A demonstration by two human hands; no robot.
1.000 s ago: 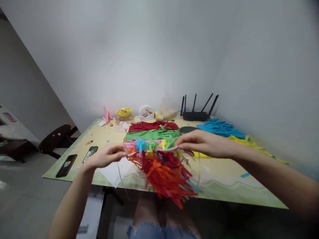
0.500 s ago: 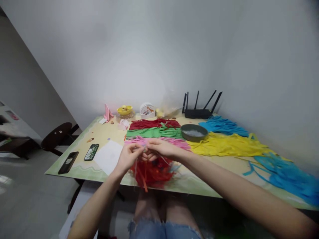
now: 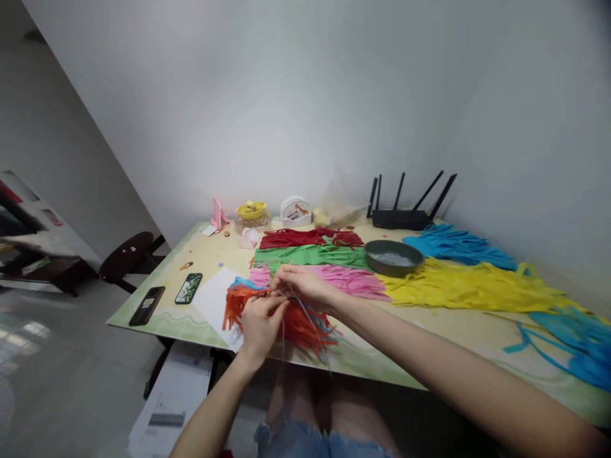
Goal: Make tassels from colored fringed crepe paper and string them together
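A bundle of orange-red fringed paper strips lies at the table's front edge, with some blue strips at its far left end. Both of my hands meet over its middle. My left hand is closed in a pinch, and a thin pale string hangs from its fingertips. From my right hand, also pinched just above, the string trails down across the orange strips toward the table edge. Exactly how the string passes around the bundle is hidden by my fingers.
Behind lie dark red, green, pink, yellow and blue strips. A grey round dish stands among them. Farther back is a black router. Two phones and white paper lie left.
The orange-red bundle, blurred below my hands before, now spreads to both sides of them. My hands have moved slightly apart, with string hanging. The view has shifted left.
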